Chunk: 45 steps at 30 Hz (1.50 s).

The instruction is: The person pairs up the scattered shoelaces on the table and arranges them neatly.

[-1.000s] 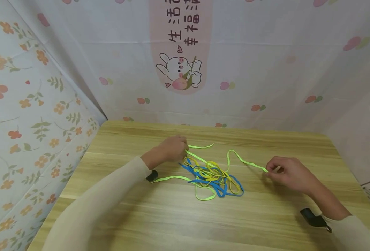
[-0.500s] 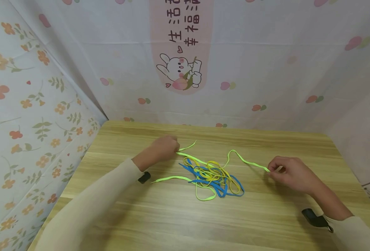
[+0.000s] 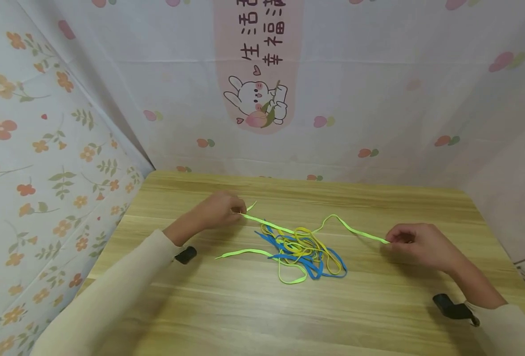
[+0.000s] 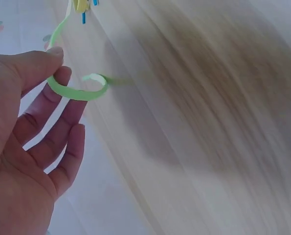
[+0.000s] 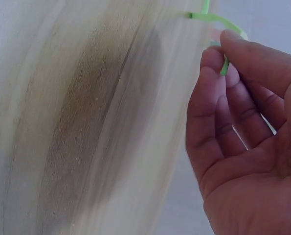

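A tangle of flat shoelaces lies mid-table: a blue shoelace (image 3: pixel 317 271), a yellow shoelace (image 3: pixel 329 254) and neon green lace. My left hand (image 3: pixel 219 210), left of the tangle, pinches a neon green shoelace (image 4: pixel 77 93) between thumb and forefinger; the free tip curls past the fingers in the left wrist view. Off to the right, my right hand (image 3: pixel 422 244) pinches a green lace end (image 5: pixel 225 66) between thumb and fingertips. From the left hand the green lace runs fairly straight into the pile; on the right it still arches. Whether both stretches are one lace is hidden in the tangle.
Another green lace end (image 3: pixel 244 251) lies on the wooden table (image 3: pixel 244 316), pointing left. A printed white cloth (image 3: pixel 369 99) hangs behind the table, and a flowered cloth (image 3: pixel 57 198) hangs on the left. Black wrist devices (image 3: pixel 451 307) sit at both wrists.
My left hand has moved left, drawing the green lace out longer and straighter from the pile. My right hand has shifted slightly right, still pinching its end.
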Motion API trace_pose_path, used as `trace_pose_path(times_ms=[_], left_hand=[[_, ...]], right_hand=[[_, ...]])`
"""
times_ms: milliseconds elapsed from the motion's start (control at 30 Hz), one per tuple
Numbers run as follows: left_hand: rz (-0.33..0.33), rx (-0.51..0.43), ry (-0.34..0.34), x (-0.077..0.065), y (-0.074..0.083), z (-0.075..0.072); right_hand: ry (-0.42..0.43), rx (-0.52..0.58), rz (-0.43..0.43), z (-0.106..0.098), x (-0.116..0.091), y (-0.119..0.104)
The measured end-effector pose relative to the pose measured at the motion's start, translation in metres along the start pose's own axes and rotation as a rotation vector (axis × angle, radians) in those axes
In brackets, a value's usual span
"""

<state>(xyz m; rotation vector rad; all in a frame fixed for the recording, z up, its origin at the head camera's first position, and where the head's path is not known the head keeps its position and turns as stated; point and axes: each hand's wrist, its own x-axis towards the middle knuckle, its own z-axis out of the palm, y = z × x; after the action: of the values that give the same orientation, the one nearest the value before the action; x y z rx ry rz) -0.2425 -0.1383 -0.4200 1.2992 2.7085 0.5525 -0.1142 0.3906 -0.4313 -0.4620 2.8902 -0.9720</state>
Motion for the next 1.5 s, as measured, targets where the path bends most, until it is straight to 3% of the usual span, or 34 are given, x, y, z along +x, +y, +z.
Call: trace_pose_path(times_ms=[267,433,933,1500], left_hand=[[-0.092,-0.049,0.004,-0.014,-0.008,-0.004],[-0.088,-0.042,0.033,-0.022,-0.016,-0.004],[-0.124,-0.022,0.044,-0.042,-0.034,-0.007],[-0.182,0.025,0.036,-0.054,-0.045,-0.013]], right_hand=[[-0.068,0.094,0.167,-0.005,0.002,0.006],[-0.075,0.122,0.21,-0.008,0.0,0.015],[-0.08,0.121,0.262,-0.016,-0.004,0.026],[-0.039,0.151,0.317,-0.032,-0.011,0.042]])
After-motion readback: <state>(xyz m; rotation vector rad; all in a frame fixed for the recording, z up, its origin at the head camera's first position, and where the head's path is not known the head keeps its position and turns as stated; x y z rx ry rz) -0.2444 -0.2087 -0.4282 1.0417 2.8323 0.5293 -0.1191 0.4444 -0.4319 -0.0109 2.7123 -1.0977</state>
